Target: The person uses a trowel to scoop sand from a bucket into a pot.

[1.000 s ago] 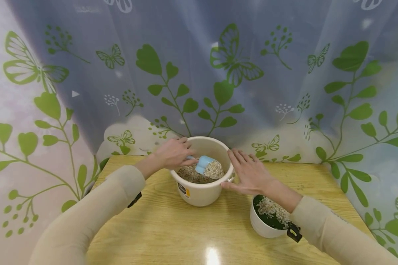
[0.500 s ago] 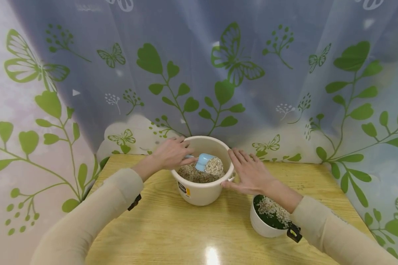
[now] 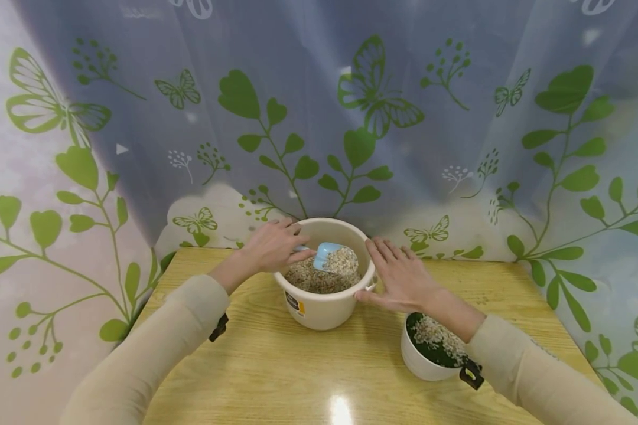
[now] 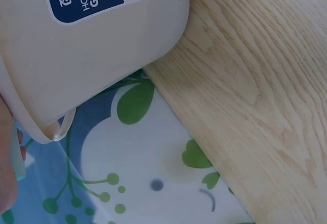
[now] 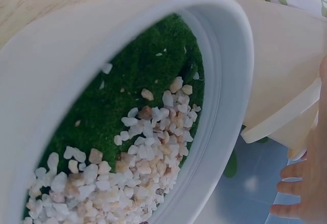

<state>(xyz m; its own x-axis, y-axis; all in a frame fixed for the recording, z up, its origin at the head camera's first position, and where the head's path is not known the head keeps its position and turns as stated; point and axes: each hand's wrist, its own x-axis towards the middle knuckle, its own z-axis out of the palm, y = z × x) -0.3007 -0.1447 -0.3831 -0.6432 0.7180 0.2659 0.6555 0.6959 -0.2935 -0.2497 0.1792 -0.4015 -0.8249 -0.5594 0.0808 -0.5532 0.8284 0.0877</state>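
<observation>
In the head view a cream plastic bucket (image 3: 324,316) stands at the table's back, partly filled with small mixed gravel (image 3: 319,284). My left hand (image 3: 275,245) grips the handle of a light blue scoop (image 3: 323,252) over the bucket's left rim. Pale gravel fills the scoop, which is inside the bucket. With fingers extended, my right hand (image 3: 401,277) rests against the right side of the rim, near the handle joint. Below my right forearm is a white pot (image 3: 422,370); white and tan stones (image 5: 148,168) cover part of its green mossy layer (image 5: 158,50).
The bucket, pot and forearms are over a light wooden table (image 3: 276,378). Directly behind the table hangs a blue and white curtain (image 3: 308,118) printed with leaves and butterflies. A dark wrist strap (image 3: 472,373) on the right arm sits close to the pot.
My left hand and the scoop have shifted slightly to the left and up inside the bucket, still loaded with gravel. My right hand, the bucket and the pot have stayed in place.
</observation>
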